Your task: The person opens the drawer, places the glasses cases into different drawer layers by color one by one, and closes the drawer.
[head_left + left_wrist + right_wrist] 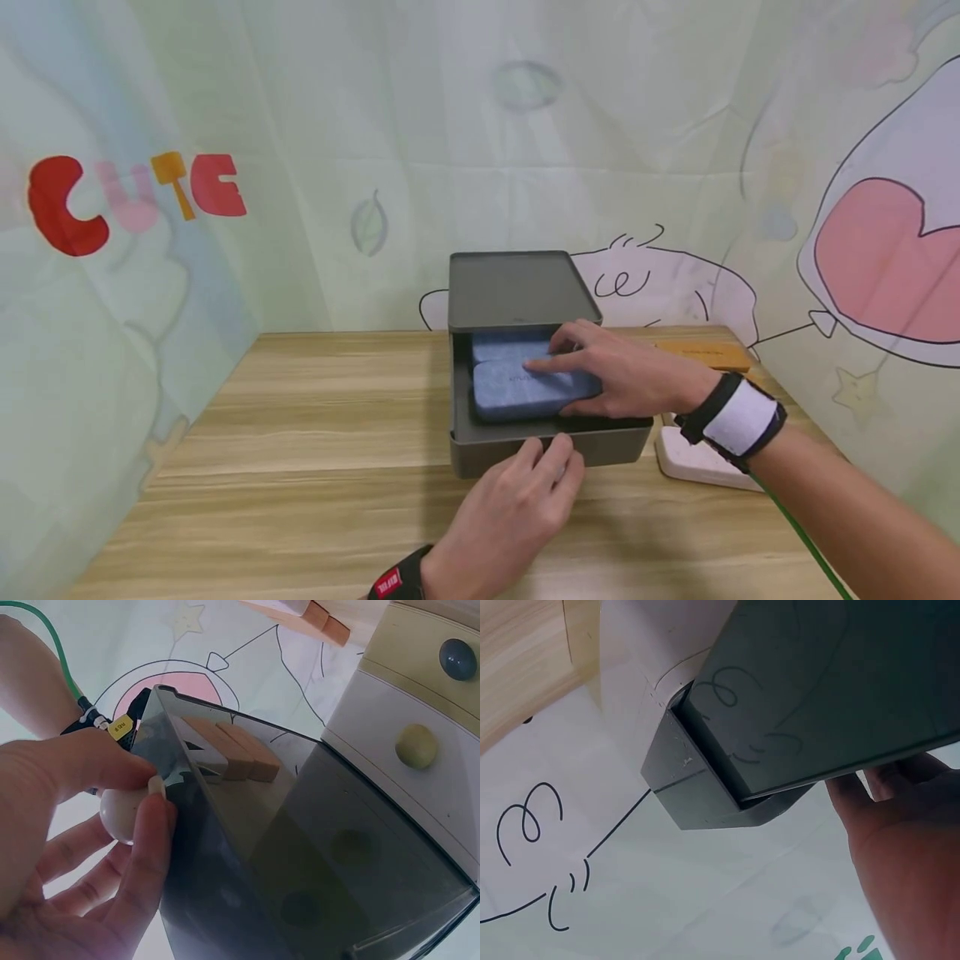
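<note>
A dark grey drawer (467, 454) is pulled out of a cabinet with a flat grey top (521, 287). Inside it lie two blue rounded cases, one behind the other: a near case (513, 396) with faint lettering and a far one (498, 346) partly under the top. My right hand (622, 371) holds the near case across its width, thumb at the front edge and index finger along the back edge. At the drawer front is my left hand (513, 508); in the left wrist view, its thumb and index finger pinch a white round knob (120, 814).
An orange case (701, 354) and a white case (701, 458) lie right of the cabinet. Below the pulled-out drawer, the left wrist view shows other drawer fronts with a yellowish knob (416, 746) and a dark knob (457, 660). A printed curtain (375, 125) surrounds the wooden table (300, 450).
</note>
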The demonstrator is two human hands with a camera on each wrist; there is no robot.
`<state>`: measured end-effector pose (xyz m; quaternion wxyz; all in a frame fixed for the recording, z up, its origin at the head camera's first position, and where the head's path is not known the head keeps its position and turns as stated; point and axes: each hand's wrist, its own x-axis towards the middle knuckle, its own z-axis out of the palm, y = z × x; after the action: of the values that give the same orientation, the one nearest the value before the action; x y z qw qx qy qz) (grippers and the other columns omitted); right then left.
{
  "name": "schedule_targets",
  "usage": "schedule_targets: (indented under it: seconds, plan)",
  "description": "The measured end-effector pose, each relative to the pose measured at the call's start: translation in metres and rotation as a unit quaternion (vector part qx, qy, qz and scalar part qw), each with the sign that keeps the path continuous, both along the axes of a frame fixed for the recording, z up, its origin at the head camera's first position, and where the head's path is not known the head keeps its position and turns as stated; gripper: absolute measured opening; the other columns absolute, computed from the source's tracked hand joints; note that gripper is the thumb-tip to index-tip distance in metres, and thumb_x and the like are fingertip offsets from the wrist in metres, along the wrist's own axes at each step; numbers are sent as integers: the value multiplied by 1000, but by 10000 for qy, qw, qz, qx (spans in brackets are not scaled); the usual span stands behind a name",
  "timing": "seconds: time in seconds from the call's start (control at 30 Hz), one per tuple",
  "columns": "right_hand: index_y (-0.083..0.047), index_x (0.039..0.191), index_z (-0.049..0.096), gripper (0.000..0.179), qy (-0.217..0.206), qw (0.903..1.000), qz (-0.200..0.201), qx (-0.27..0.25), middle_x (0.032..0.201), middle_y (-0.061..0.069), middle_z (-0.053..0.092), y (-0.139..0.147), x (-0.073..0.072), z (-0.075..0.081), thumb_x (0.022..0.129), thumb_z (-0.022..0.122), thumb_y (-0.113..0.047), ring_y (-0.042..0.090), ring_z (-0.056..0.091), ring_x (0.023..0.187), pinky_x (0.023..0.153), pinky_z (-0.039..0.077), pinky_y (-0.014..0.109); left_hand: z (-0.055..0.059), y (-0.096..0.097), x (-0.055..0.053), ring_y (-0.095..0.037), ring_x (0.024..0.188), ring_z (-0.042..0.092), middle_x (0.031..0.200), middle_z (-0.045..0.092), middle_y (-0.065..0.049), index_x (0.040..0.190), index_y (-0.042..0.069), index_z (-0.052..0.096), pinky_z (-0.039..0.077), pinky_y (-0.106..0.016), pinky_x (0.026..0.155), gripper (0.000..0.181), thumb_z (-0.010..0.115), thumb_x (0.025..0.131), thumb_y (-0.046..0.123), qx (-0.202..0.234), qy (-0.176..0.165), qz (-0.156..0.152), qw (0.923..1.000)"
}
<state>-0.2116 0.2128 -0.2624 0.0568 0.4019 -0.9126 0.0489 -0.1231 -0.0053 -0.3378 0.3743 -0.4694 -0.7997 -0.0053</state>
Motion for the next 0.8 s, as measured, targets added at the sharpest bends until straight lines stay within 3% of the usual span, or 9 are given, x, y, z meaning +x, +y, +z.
schedule_targets:
  seconds: [0.8]
  plan:
    - [-33,141,62,65,45,9998,-168,118,129,-1,55,-4,-5,-1,80,86,-37,15,53,115,90,53,34,1,-1,-1,-10,85,59,114,66,-3,114,11,72,56,-17,80,21,71,93,7,-124,-27,34,9999]
